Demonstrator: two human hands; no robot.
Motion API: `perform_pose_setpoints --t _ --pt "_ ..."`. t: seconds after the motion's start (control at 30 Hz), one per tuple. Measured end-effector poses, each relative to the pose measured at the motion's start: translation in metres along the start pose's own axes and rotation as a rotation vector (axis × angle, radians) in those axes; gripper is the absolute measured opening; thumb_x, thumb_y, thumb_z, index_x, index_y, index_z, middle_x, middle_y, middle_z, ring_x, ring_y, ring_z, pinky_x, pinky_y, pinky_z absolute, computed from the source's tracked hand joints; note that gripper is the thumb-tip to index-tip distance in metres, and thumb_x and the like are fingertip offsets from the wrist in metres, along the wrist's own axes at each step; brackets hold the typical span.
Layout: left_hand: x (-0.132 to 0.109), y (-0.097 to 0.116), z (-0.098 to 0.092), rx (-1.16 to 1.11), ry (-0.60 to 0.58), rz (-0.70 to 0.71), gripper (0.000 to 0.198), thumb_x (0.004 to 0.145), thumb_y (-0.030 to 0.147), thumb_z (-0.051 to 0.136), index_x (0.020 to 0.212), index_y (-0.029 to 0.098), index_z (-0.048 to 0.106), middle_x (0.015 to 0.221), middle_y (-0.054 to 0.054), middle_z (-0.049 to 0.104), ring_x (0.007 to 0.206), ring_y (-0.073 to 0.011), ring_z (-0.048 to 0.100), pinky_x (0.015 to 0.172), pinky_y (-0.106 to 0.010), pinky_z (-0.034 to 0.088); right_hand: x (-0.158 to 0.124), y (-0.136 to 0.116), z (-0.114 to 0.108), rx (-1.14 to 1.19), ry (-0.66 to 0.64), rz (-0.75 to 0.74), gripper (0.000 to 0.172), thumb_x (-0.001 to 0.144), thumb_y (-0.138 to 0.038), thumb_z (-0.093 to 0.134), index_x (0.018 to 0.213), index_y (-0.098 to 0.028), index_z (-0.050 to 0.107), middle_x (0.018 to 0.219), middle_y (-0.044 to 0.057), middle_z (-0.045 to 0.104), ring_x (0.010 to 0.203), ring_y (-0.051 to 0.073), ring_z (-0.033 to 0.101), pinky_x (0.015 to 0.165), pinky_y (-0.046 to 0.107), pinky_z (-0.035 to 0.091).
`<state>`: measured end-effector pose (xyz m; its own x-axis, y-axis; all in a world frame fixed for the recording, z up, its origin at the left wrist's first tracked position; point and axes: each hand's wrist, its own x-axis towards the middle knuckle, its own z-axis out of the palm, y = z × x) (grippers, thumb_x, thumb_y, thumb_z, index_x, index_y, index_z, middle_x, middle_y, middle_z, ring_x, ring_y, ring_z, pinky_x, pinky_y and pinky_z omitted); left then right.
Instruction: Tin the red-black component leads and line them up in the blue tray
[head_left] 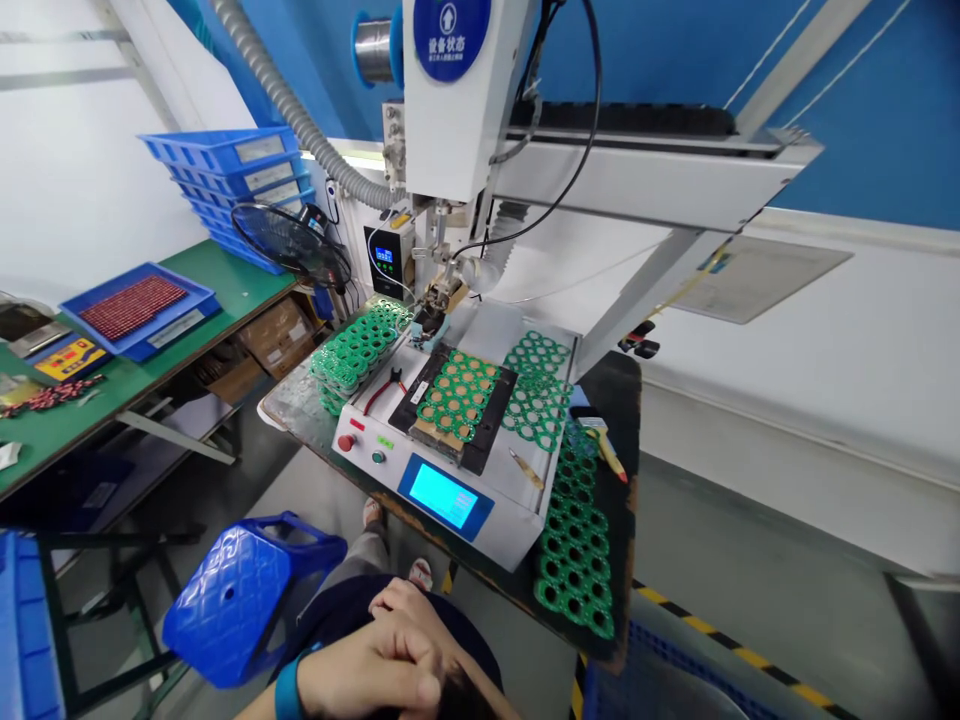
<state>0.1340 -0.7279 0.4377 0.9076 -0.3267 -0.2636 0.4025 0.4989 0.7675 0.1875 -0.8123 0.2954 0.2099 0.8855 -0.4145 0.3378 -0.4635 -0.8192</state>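
Note:
My left hand [371, 668], with a teal band at the wrist, is in front of my body at the bottom of the head view. Its fingers are curled in and nothing shows in them. Just beyond it, my right hand [405, 602] rests against my dark clothing, fingers bent and partly hidden; I see nothing held. Both hands are apart from the soldering machine [442, 500] on the bench. A green ring-patterned circuit board panel [459, 393] lies on the machine's black fixture [495, 425], below the soldering head [435, 310].
Green panels are stacked left [352, 355] and right [574, 550] of the machine. Red-handled cutters [385, 390], tweezers [527, 468] and a brush [606, 450] lie about. A blue stool [232, 590], a fan [292, 245] and blue trays [225, 180] are left.

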Motion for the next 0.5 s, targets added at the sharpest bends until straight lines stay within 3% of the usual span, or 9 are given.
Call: perform_pose_setpoints --t 0.13,0.33,0.5 --pt "-0.002 0.005 0.001 0.022 -0.014 -0.017 0.052 0.069 0.055 0.070 0.049 0.015 0.044 0.049 0.005 0.044 0.047 -0.0041 0.037 0.049 -0.020 0.026 0.002 -0.007 -0.001 -0.102 -0.023 0.073 0.020 0.092 -0.028 0.052 0.084 -0.014 0.063 0.089 0.003 0.065 0.082 0.015 0.062 0.077 0.036 0.052" --pt "-0.006 0.011 0.002 0.082 0.013 -0.069 0.051 0.064 0.055 0.074 0.056 0.014 0.044 0.058 0.005 0.046 0.052 -0.0036 0.037 0.054 -0.018 0.030 0.001 -0.021 -0.007 -0.178 -0.065 0.191 0.029 0.093 -0.036 0.049 0.076 -0.015 0.062 0.069 -0.001 0.062 0.062 0.012 0.060 0.063 0.028 0.051" --pt "-0.007 0.011 -0.001 0.167 0.001 0.013 0.043 0.069 0.050 0.071 0.059 0.012 0.055 0.066 0.000 0.052 0.066 -0.0094 0.048 0.070 -0.024 0.038 0.002 -0.024 -0.010 -0.174 -0.018 0.207 0.029 0.094 -0.036 0.047 0.079 -0.016 0.062 0.071 -0.001 0.062 0.065 0.012 0.061 0.065 0.030 0.051"
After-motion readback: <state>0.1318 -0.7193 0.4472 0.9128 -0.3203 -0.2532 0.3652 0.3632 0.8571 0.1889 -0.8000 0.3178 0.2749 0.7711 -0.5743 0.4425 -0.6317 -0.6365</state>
